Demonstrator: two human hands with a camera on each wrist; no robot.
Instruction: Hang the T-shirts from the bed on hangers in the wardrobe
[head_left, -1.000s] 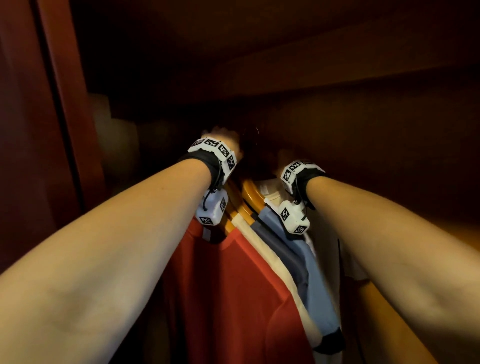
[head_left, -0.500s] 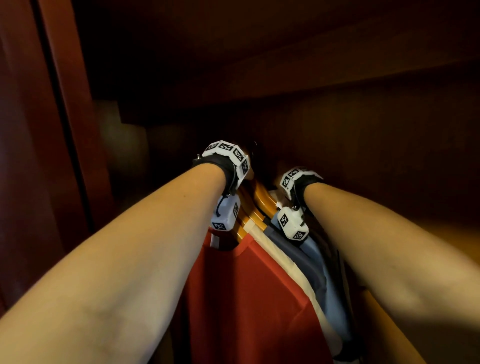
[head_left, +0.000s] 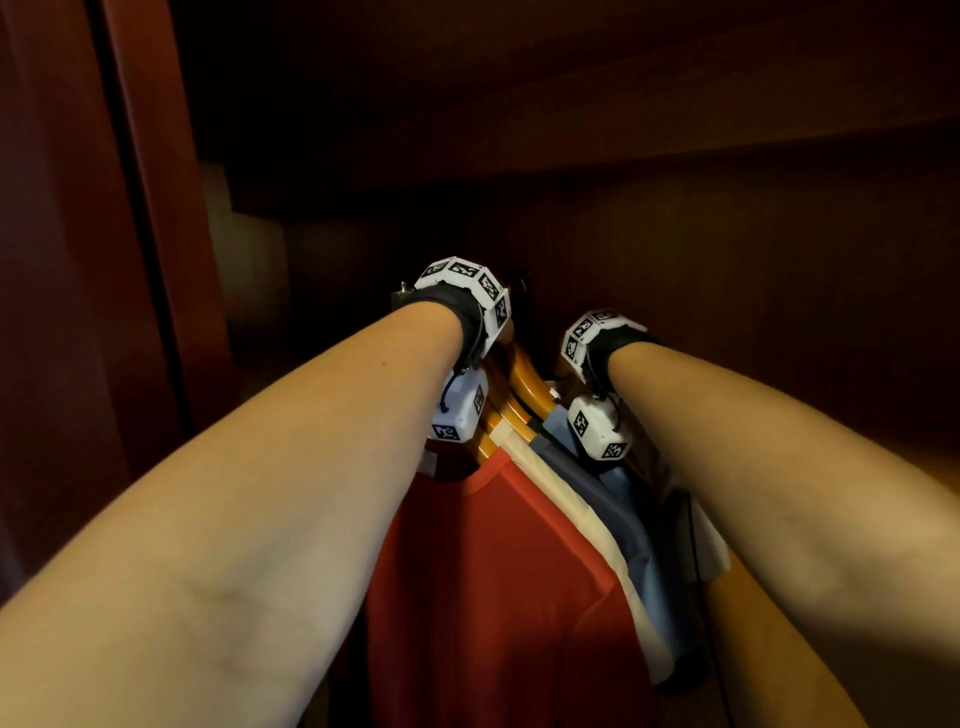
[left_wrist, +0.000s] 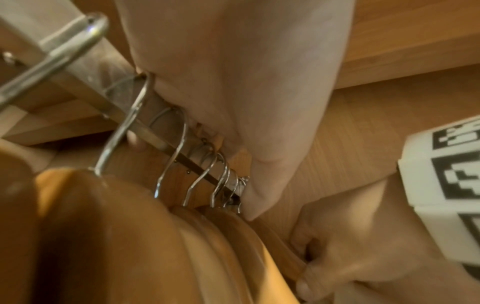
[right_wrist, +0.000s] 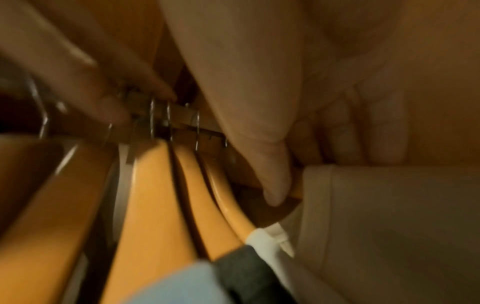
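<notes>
Deep inside the dark wardrobe (head_left: 675, 218), hooks crowd the rail's (left_wrist: 145, 131) right end, where the right hand (left_wrist: 345, 265) pinches a wooden hanger (left_wrist: 283, 253) while left hand (right_wrist: 85, 67) fingertips touch the rail, T-shirts (head_left: 493, 597) hanging directly below.

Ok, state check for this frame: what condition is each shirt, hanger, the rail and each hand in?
Red T-shirt: hanging, frontmost.
Cream T-shirt: hanging behind the red one.
Blue T-shirts: hanging further back.
Wooden hangers: hooked on the rail, bunched.
Rail: fixed, loaded.
Left hand: at the rail, grip unclear.
Right hand: grips a hanger.
</notes>
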